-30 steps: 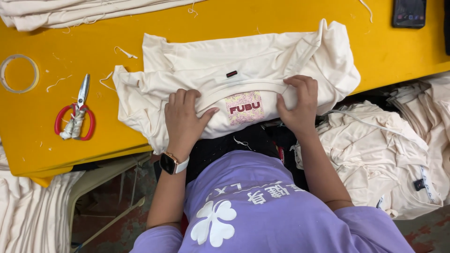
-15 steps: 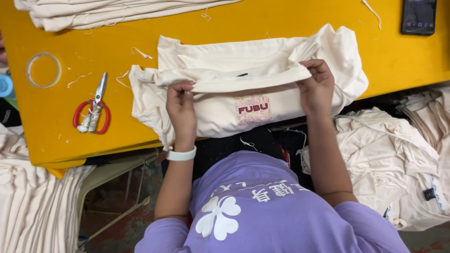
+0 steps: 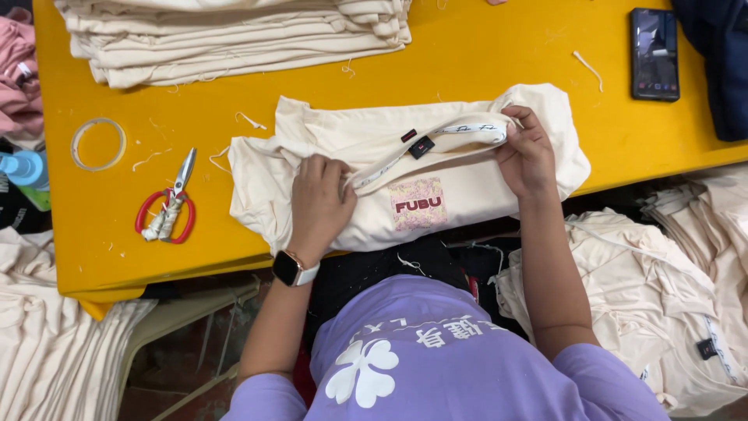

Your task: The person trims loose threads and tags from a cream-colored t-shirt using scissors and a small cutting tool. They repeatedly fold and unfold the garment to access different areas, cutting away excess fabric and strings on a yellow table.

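Head view: your left hand (image 3: 321,204) and right hand (image 3: 526,152) are both closed, pinching the neckband of the cream shirt (image 3: 467,187) at the near table (image 3: 483,54) edge. Keep the band taut and level between them.

Left hand (image 3: 319,204) fingertips tucked under shirt (image 3: 467,195) fold, out of sight. Right hand (image 3: 528,156) thumb hidden behind collar band. Folded stack (image 3: 234,35) cut by top edge. Dark cloth (image 3: 721,62) clipped upper right. Pink cloth (image 3: 17,97) cut off at left edge. Phone (image 3: 654,53) screen too small to tell.
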